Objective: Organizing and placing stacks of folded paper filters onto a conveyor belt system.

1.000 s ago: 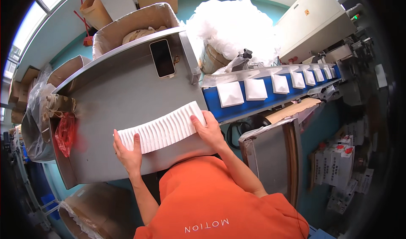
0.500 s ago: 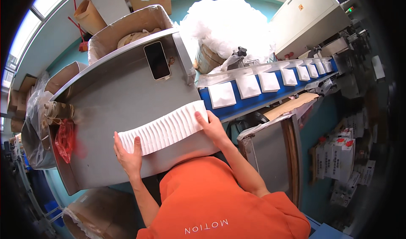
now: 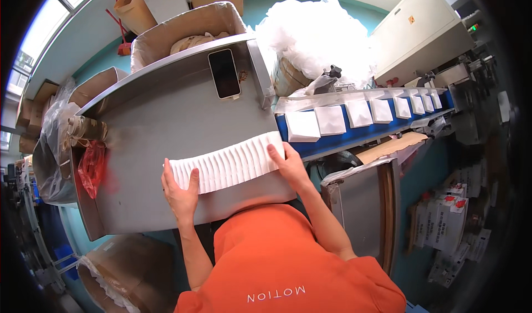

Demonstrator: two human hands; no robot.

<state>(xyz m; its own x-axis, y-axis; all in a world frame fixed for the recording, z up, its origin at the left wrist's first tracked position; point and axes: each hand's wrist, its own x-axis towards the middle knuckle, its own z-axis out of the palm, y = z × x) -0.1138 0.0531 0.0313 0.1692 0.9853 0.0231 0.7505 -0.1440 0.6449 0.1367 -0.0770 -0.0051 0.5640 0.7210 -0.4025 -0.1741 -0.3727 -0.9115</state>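
Note:
A long row of white folded paper packets (image 3: 235,164), like tissues or napkins standing on edge side by side, lies across the grey metal table (image 3: 166,113). My left hand (image 3: 181,195) grips the row's left end, thumb on the near side and fingers at the end. At the opposite end my right hand (image 3: 292,168) holds on, its thumb over the last packets. The row bows slightly between them. Just beyond my right hand, the blue conveyor belt (image 3: 302,148) meets the table and carries several single white packets (image 3: 331,119); the nearest two touch.
A phone (image 3: 224,73) lies at the table's raised back edge. Twine rolls (image 3: 86,130) and a red plastic bag (image 3: 91,169) sit at the left edge. Behind stand a lined carton (image 3: 188,27) and heaped white plastic (image 3: 316,33). A framed grey panel (image 3: 357,219) stands at right.
The belt's packets have shifted toward the table, and the second has closed up against the first. The whole view has swung slightly. Both hands keep their hold on the row.

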